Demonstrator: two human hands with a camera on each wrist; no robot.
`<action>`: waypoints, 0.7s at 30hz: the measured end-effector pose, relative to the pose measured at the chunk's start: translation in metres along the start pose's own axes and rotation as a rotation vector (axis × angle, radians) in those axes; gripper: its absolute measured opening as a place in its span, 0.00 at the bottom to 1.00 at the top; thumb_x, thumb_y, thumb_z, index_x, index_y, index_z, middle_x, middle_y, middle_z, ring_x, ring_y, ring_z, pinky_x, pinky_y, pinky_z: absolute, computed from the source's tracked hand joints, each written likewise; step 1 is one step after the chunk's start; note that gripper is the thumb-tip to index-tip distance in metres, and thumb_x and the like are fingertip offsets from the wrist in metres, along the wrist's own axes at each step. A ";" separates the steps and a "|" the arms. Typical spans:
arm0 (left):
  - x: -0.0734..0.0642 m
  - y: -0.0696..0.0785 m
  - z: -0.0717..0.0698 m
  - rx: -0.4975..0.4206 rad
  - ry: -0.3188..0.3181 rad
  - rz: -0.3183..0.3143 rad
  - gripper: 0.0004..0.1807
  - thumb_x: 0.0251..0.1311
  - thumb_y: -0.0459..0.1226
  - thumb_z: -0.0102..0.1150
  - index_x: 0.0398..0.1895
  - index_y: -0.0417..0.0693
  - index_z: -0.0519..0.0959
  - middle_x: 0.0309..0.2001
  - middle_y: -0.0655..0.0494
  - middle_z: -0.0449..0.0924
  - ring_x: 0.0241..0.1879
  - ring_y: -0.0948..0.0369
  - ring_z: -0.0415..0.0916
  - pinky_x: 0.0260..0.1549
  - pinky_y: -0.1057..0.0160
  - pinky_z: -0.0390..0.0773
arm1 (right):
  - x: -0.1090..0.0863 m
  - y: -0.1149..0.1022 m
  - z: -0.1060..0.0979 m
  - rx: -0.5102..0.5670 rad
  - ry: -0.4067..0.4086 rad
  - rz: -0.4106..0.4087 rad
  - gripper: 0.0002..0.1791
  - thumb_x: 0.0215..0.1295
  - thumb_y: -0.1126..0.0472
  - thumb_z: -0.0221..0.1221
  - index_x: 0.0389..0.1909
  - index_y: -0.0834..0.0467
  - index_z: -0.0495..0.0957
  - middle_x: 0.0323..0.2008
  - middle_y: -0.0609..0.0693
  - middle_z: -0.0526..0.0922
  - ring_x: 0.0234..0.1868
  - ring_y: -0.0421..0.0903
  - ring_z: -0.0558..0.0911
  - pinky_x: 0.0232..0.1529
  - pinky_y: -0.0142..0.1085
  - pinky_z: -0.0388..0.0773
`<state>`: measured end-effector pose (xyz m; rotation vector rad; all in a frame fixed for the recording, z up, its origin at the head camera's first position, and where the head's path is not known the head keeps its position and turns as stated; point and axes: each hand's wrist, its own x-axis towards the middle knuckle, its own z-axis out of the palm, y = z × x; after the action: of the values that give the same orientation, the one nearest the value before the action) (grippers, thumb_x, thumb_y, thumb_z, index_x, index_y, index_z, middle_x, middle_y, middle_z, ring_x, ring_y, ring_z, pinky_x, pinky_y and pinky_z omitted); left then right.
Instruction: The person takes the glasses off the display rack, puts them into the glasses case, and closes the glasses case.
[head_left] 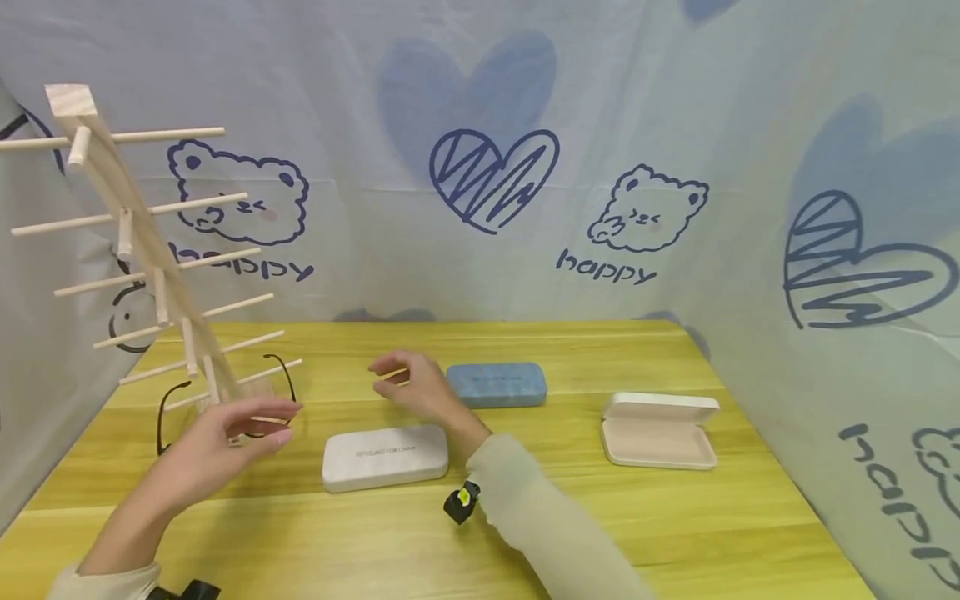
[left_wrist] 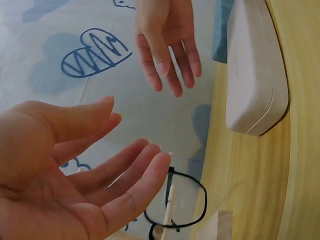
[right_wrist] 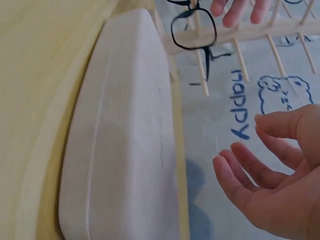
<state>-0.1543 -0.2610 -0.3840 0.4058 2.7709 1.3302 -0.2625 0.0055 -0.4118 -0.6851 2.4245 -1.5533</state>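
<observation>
Black-framed glasses (right_wrist: 216, 31) hang low on the wooden peg rack (head_left: 161, 250) at the left, their temples (head_left: 281, 375) showing in the head view. In front of them my left hand (head_left: 225, 437) hovers with relaxed fingers, holding nothing; it hides most of the frame. My right hand (head_left: 420, 387) is in the air behind a closed white glasses case (head_left: 386, 458), fingers loosely bent and nothing between them. The left wrist view shows this right hand (left_wrist: 167, 45) with fingers spread. Just right of it lies a closed blue glasses case (head_left: 497, 385).
An open cream glasses case (head_left: 660, 431) stands at the right of the wooden table (head_left: 600, 533), its inside bare. A printed cloth (head_left: 360, 100) hangs behind the table and along its sides. The rack's pegs jut out at several heights above the left hand.
</observation>
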 end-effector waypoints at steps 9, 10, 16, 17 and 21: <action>-0.028 -0.023 -0.031 0.068 0.014 0.013 0.18 0.70 0.37 0.64 0.61 0.47 0.81 0.51 0.80 0.83 0.47 0.80 0.79 0.36 0.68 0.85 | 0.009 -0.009 0.026 -0.061 -0.051 -0.005 0.15 0.72 0.62 0.63 0.57 0.57 0.83 0.57 0.56 0.86 0.53 0.47 0.86 0.52 0.26 0.81; -0.031 -0.026 -0.035 0.083 0.021 0.005 0.18 0.70 0.37 0.64 0.61 0.46 0.81 0.51 0.84 0.81 0.46 0.81 0.78 0.35 0.68 0.84 | 0.009 -0.011 0.028 -0.060 -0.055 0.007 0.14 0.72 0.62 0.63 0.57 0.57 0.83 0.57 0.56 0.86 0.52 0.47 0.86 0.52 0.26 0.81; -0.043 -0.041 -0.059 0.187 0.106 -0.096 0.20 0.71 0.40 0.64 0.61 0.40 0.81 0.46 0.97 0.72 0.39 0.85 0.75 0.30 0.69 0.81 | 0.014 -0.021 0.043 -0.068 -0.076 0.041 0.15 0.73 0.61 0.63 0.58 0.54 0.83 0.57 0.53 0.87 0.51 0.44 0.86 0.49 0.24 0.80; -0.044 -0.044 -0.062 0.197 0.125 -0.109 0.21 0.71 0.41 0.64 0.61 0.39 0.81 0.44 0.98 0.71 0.38 0.86 0.74 0.29 0.69 0.81 | 0.016 -0.023 0.045 -0.070 -0.078 0.041 0.15 0.73 0.62 0.63 0.58 0.54 0.83 0.57 0.53 0.87 0.51 0.43 0.86 0.49 0.24 0.81; -0.047 -0.058 -0.069 0.243 0.191 -0.180 0.24 0.72 0.43 0.62 0.63 0.35 0.78 0.41 0.92 0.76 0.36 0.91 0.66 0.27 0.70 0.78 | 0.020 -0.027 0.056 -0.081 -0.093 0.043 0.15 0.73 0.61 0.63 0.58 0.52 0.83 0.57 0.52 0.87 0.50 0.41 0.86 0.48 0.24 0.81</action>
<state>-0.1320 -0.3603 -0.3886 0.0338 3.0496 1.0485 -0.2507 -0.0589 -0.4100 -0.6989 2.4285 -1.3823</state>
